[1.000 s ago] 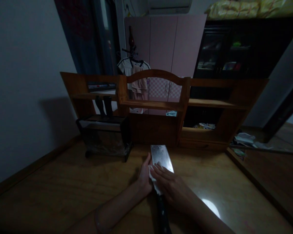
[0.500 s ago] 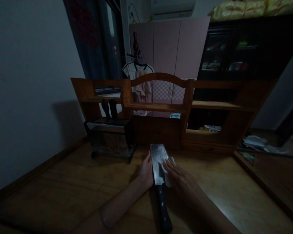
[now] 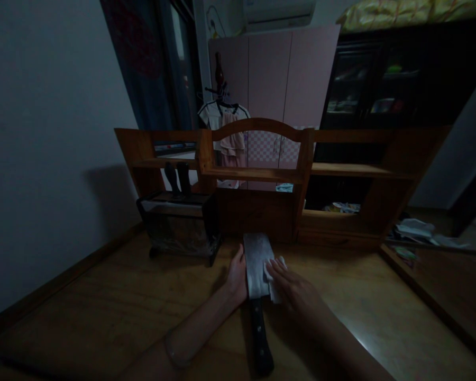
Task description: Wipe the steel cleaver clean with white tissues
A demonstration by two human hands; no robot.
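Observation:
A cleaver (image 3: 256, 259) with a broad grey blade and a black riveted handle is held over the wooden table, handle toward me. My left hand (image 3: 237, 276) grips the blade along its left edge, thumb up beside it and the other fingers hidden beneath. On the blade's right side, my right hand (image 3: 291, 283) presses a crumpled white tissue (image 3: 274, 292) against the metal. Part of the tissue is covered by the fingers. Nothing touches the black handle.
A knife block (image 3: 178, 227) holding two black-handled knives stands at the left back of the table (image 3: 143, 312). Behind it runs a low wooden shelf (image 3: 257, 209). A white wall (image 3: 55, 132) rises on the left, and a raised edge (image 3: 428, 296) borders the table's right side.
The cleaver's handle end has swung slightly left and the blade's face has tilted a little. My right hand stays at the blade's right side with the tissue.

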